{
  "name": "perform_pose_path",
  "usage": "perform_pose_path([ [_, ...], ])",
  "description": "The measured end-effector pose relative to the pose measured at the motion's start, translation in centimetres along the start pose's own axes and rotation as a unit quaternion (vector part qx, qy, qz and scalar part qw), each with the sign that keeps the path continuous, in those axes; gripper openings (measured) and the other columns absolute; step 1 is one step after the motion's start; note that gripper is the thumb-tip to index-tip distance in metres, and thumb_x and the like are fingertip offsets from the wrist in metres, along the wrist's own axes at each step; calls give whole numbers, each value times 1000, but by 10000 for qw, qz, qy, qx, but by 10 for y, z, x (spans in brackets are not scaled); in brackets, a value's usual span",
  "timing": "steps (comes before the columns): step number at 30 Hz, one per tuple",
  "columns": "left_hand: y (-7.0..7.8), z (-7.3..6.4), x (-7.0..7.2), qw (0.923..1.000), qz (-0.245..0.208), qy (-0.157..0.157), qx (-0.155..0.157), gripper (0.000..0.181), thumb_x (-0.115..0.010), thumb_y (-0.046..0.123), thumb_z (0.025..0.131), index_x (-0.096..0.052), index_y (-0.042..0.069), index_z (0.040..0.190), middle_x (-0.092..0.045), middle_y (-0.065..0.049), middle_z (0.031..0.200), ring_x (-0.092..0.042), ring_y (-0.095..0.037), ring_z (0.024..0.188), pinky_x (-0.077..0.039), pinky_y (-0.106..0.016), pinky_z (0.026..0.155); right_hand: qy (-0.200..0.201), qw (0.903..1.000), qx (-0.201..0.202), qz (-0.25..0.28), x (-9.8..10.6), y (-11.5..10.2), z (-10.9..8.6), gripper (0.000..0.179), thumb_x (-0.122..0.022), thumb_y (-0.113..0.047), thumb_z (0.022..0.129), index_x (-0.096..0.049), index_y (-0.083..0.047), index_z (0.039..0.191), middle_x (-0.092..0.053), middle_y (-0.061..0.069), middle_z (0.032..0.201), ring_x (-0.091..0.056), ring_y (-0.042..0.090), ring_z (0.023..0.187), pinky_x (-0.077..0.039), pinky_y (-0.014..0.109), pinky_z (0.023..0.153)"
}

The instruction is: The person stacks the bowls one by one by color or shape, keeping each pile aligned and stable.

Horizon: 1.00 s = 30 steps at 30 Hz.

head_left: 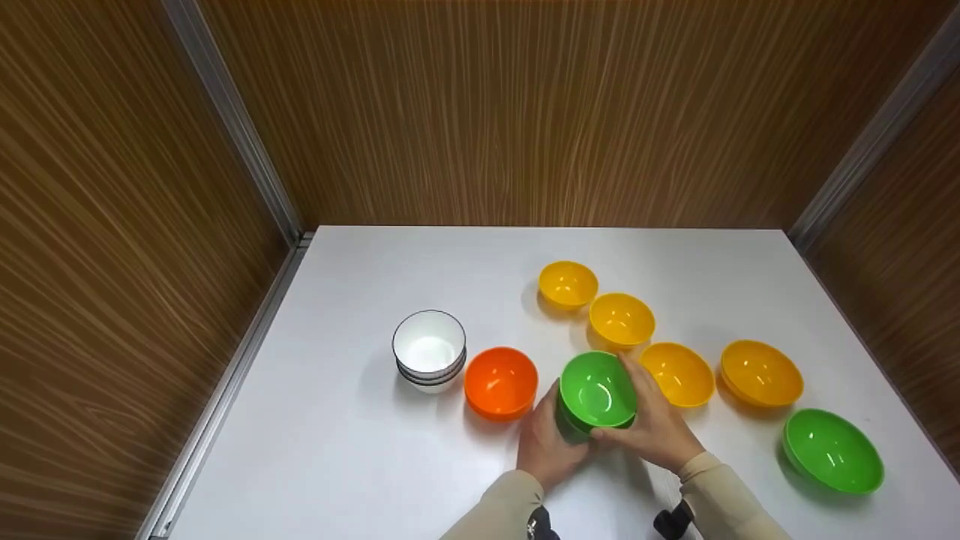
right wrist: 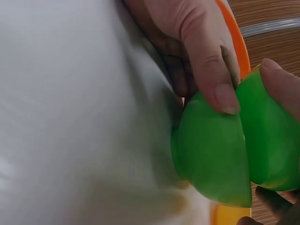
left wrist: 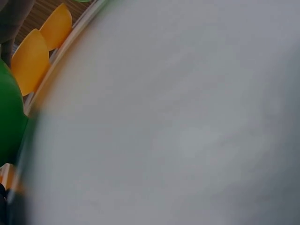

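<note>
Left grip [head_left: 546, 444] is grasping the lower green bowl [right wrist: 213, 154], its thumb laid on the outer wall close to the rim, while right grip [head_left: 660, 431] is grasping the upper green bowl [head_left: 598, 390], with thumb on the near side and fingers on the far side. Both bowls are just to the right of the orange bowl [head_left: 501, 383], which stands on the bench [head_left: 300, 450]. Whether the two green bowls touch each other, I cannot tell. To me the step looks like bringing them together or taking them apart; one moment does not show which. For either way, I would advise to hold the lower bowl firm and level, and to move the upper one straight along their common middle line, since a tilted bowl may wedge or scrape. Left thumb should lie below the rim, so that it is not pinched. Some care is also needed to the right of the orange bowl, where a yellow bowl [head_left: 676, 375] is close to the right fingers; to its left, the stack of white bowls [head_left: 430, 345] stands near, so small movements are safer.
</note>
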<state>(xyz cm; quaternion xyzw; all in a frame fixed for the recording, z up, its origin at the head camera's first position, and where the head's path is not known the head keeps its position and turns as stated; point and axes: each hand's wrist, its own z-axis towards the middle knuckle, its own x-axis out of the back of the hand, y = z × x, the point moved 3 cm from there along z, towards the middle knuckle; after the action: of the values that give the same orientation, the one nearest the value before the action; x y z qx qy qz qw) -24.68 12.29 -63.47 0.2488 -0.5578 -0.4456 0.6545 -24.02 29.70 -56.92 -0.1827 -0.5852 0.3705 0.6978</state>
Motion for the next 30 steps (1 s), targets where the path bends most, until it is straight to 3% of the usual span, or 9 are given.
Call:
perform_pose_path([
  [6,0,0,0,9995,124,-135,246,103,-83,39,68,-28,8,150,-43,-4,147,-42,-19,132,-33,-39,111,-51,9999,-99,77,-4,7,1,121,-87,-51,60,-18,-19,154,-30,15,153,-37,36,133,-32,62,106],
  [17,1,1,-1,9993,-212,-200,247,109,-86,33,64,-23,23,153,-40,7,148,-38,-12,134,-29,-36,113,-101,9996,-261,76,-11,13,0,123,-86,-54,59,-18,-19,154,-28,17,153,-36,37,133,-31,64,104],
  [24,1,-1,0,9988,-170,-252,383,108,-86,33,65,-25,12,152,-38,1,150,-36,-15,136,-28,-37,113,-100,9998,-148,120,-13,15,-1,122,-87,-53,58,-22,-11,153,-31,14,152,-38,35,132,-32,61,105],
  [30,0,-1,0,9992,-17,-199,347,109,-85,42,66,-26,9,151,-40,-2,149,-38,-17,135,-29,-36,113,-38,9999,106,84,-13,16,-2,120,-88,-49,59,-24,-7,152,-36,15,149,-41,36,130,-33,62,104],
])
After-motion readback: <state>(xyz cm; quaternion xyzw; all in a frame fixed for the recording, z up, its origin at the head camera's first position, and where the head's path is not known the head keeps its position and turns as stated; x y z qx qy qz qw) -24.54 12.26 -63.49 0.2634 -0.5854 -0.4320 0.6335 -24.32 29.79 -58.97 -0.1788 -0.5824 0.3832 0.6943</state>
